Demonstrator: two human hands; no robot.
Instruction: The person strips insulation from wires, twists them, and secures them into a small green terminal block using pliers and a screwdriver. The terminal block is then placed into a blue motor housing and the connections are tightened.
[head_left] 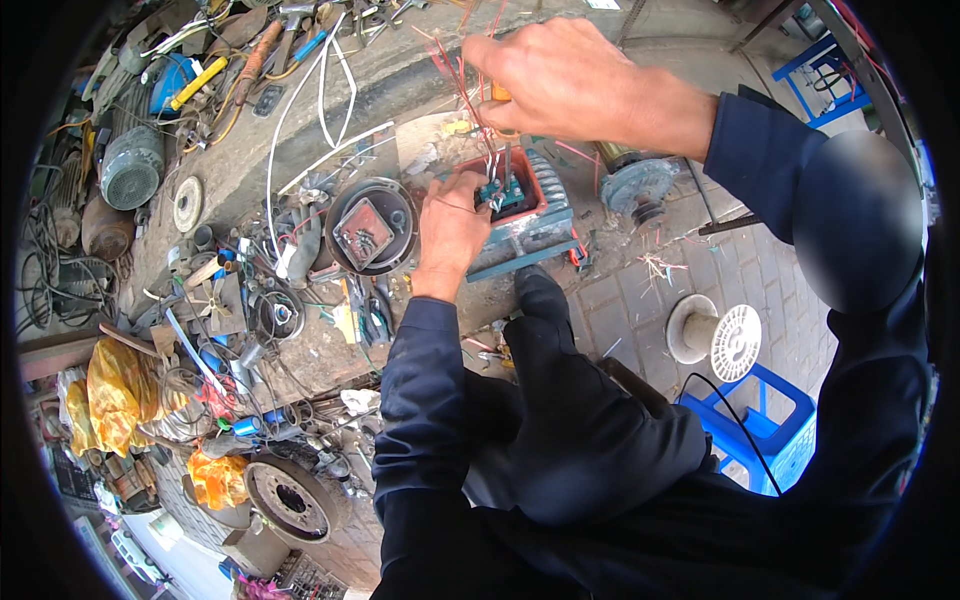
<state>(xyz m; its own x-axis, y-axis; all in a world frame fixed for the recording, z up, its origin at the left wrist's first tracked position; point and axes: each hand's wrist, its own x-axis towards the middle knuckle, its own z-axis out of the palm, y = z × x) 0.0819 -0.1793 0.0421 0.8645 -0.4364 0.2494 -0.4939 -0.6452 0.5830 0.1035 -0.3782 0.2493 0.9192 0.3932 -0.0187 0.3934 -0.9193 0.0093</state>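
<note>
Delicately, a worker's left hand bends its fingertips to the green terminal block inside a motor's red-rimmed connection box, at the near side of a cluttered ledge; whether those fingers pinch a lead or merely steady the block cannot be told. Above, the right hand is wrapped around the orange handle of what looks like a screwdriver, its tip lost among loose red and white wires. The likeliest mishap, by the look of it, is a slip — a blade skidding off metal would meet the fingertips close by. The tall, springy leads could also snag the right hand and tug an end loose, while a stray strand might drop into the box and bridge two terminals. Nearby, a round metal housing holds a square, red-edged part; farther left, a yellow plastic bag and an orange one sit crumpled — contents hidden.
</note>
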